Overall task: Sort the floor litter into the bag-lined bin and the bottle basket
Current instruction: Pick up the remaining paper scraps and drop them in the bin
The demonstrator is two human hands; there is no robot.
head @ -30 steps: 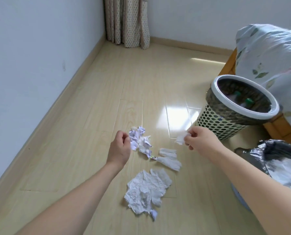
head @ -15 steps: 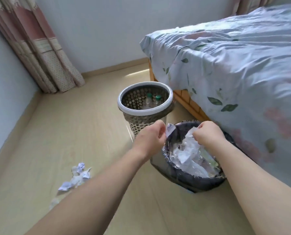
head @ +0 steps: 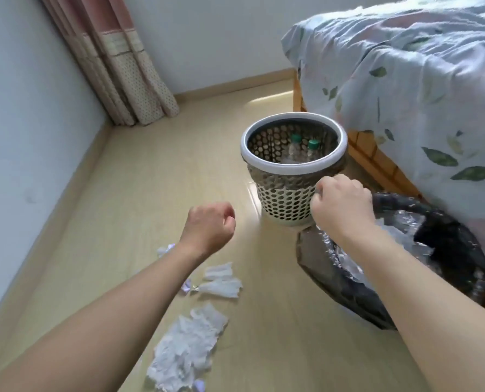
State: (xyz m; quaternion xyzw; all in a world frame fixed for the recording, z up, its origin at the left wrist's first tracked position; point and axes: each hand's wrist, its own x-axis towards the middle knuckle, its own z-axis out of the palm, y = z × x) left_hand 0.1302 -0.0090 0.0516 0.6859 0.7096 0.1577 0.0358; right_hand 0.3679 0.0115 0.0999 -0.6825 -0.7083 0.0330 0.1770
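While bottles fill the basket, paper lines the bin.

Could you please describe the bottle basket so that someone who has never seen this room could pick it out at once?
Start at the bed on the right; the bottle basket stands on the floor by its wooden corner. Unlike the black bag-lined bin nearer the camera, it has perforated walls, a white rim and green-capped bottles inside.

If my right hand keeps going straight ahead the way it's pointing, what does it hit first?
Most likely the perforated bottle basket. The right hand points away from the camera with its knuckles right beside the basket's side wall, above the near rim of the bag-lined bin. From this single view, whether they already touch is unclear.
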